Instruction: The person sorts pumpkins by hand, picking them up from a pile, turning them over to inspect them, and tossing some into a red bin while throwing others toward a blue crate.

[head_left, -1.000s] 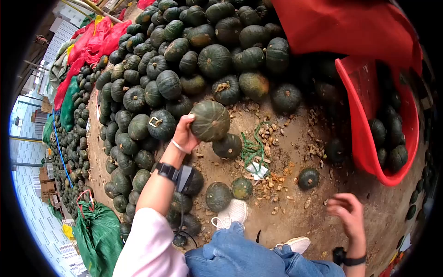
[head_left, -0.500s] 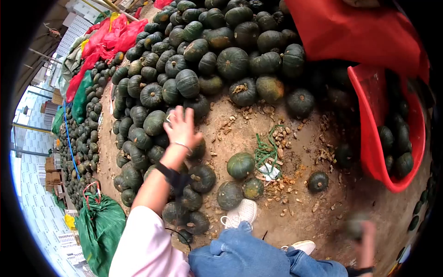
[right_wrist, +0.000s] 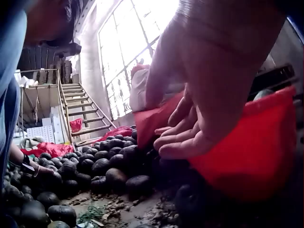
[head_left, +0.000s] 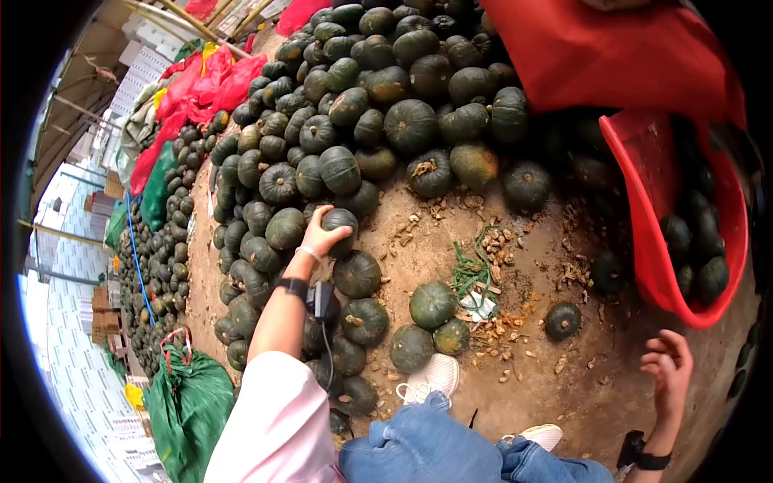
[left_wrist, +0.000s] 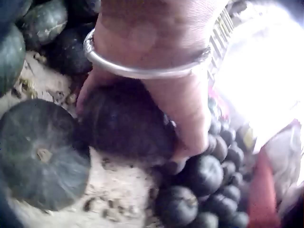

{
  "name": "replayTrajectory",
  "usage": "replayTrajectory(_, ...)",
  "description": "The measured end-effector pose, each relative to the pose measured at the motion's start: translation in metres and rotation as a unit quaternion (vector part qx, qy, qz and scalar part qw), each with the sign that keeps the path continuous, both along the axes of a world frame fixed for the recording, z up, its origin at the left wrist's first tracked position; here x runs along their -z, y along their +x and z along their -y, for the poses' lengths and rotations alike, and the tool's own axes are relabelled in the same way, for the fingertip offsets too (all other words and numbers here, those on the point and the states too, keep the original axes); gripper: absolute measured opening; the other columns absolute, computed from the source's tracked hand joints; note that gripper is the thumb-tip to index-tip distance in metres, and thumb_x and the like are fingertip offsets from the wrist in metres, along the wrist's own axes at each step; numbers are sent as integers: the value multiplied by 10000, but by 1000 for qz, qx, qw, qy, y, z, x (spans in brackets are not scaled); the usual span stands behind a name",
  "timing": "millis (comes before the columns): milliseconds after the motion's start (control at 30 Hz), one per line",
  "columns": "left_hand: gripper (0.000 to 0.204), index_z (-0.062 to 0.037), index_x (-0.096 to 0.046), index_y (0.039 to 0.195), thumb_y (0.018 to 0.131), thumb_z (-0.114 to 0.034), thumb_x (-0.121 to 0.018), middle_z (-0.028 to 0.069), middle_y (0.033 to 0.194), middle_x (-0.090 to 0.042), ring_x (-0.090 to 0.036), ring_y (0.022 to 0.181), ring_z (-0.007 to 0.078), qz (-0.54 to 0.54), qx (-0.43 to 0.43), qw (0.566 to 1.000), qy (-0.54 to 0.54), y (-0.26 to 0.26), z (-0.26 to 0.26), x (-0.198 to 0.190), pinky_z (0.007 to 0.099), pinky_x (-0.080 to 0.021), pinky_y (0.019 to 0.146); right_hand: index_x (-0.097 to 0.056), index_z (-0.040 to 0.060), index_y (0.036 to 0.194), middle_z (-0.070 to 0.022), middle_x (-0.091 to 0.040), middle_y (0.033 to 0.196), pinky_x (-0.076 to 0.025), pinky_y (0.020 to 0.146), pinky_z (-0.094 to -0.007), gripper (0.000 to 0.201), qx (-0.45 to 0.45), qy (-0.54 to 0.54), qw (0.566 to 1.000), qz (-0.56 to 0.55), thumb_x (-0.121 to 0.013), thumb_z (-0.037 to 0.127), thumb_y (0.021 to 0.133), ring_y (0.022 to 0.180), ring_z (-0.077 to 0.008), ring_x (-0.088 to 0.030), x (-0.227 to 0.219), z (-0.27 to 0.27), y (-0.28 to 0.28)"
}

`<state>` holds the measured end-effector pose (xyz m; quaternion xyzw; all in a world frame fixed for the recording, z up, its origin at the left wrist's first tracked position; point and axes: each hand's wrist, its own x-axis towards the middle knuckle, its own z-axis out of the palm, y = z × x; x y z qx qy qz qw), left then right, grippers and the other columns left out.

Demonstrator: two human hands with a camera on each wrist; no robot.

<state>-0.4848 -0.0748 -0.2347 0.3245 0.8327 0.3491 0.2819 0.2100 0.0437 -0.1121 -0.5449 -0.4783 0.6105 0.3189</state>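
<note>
My left hand (head_left: 318, 237) grips a small dark green pumpkin (head_left: 342, 221) at the near edge of the big pile. In the left wrist view the thumb and fingers reach round both sides of this pumpkin (left_wrist: 126, 123), its top hidden under the palm. A larger pumpkin (left_wrist: 42, 154) lies right beside it on the ground. Out to the right, my right hand (head_left: 667, 366) hangs in the air with loosely bent fingers and nothing in them. The right wrist view shows this hand (right_wrist: 209, 95) in front of the red tub (right_wrist: 251, 152).
A pile of pumpkins (head_left: 411, 125) spreads ahead and left. Three pumpkins sit together near a white shoe (head_left: 439, 374). Green twine (head_left: 471, 270) and dried scraps litter the ground. At right a tilted red tub (head_left: 644, 233) contains several pumpkins; a green sack (head_left: 193, 410) stands left.
My left hand has let go of the pumpkin held a second ago and taken a smaller one by the pile. A blurred round dark shape by my right hand half a second ago is gone.
</note>
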Motion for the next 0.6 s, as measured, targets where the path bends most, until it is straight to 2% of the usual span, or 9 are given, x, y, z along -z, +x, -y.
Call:
replayTrajectory(33,688,-72,-471,1316,736,-346,-719,159,1218,-587,-609,1061,310,175,-28,979,104,16,1,-10,483,-494,933,-536,5,1217,-114,-640,1011,-554,704,-286,434,-20,-17,1000,-7,-658,167,833,796,-158,-644,6,5,-14)
replayTrajectory(67,662,-58,-470,1324,772,-372,-658,163,1238,-582,-604,1081,312,363,-16,922,135,34,3,-28,502,-489,944,-536,1,1211,-119,-641,1011,-555,707,-290,429,-35,-31,999,-8,-659,155,830,809,-165,-647,7,10,-23)
replayTrajectory(100,644,-45,-469,1332,808,-397,-597,167,1259,-577,-599,1100,314,538,-10,827,160,55,6,-47,520,-484,954,-536,-3,1205,-124,-643,1011,-556,711,-295,424,-54,-46,997,-6,-661,142,827,822,-172,-650,7,15,-29)
replayTrajectory(167,652,-24,-515,1312,832,-463,-476,173,1289,-576,-573,1157,338,573,-26,792,211,91,2,-56,526,-449,1002,-538,-13,1192,-133,-651,1028,-556,737,-303,399,-71,-67,995,-24,-659,102,830,840,-185,-658,11,20,-36)
replayTrajectory(300,683,-36,-501,1331,808,-474,-478,193,1310,-556,-541,1196,373,669,17,715,204,154,-18,-46,543,-427,1019,-533,-13,1226,-127,-663,1032,-549,790,-307,402,-138,-86,987,11,-640,22,841,906,-183,-654,20,22,-67)
replayTrajectory(367,723,-64,-451,1385,805,-494,-489,200,1364,-510,-511,1233,396,710,62,679,177,182,-27,-40,562,-425,1026,-522,19,1255,-115,-647,1090,-546,801,-322,497,-187,-88,978,3,-712,125,808,930,-193,-653,33,23,-84)
replayTrajectory(400,752,-70,-423,1402,808,-527,-476,206,1388,-482,-498,1243,404,708,33,690,147,203,-32,-47,562,-420,1033,-481,26,1303,-122,-613,1156,-535,831,-331,579,-193,-97,976,-25,-730,156,797,999,-199,-627,31,22,-99)
replayTrajectory(533,666,-149,-351,1447,874,-425,-551,159,1413,-430,-494,1245,331,728,132,671,48,287,-37,-56,549,-467,983,-353,69,1432,-132,-502,1327,-462,977,-375,842,-143,-188,944,-230,-807,212,737,1170,-218,-535,48,35,-158)
replayTrajectory(600,654,-148,-336,1470,906,-370,-582,129,1418,-413,-486,1237,281,555,271,780,-99,300,-29,-57,497,-468,974,-327,96,1449,-146,-475,1341,-445,1007,-399,911,-131,-213,930,-268,-805,274,695,1186,-249,-530,77,49,-160)
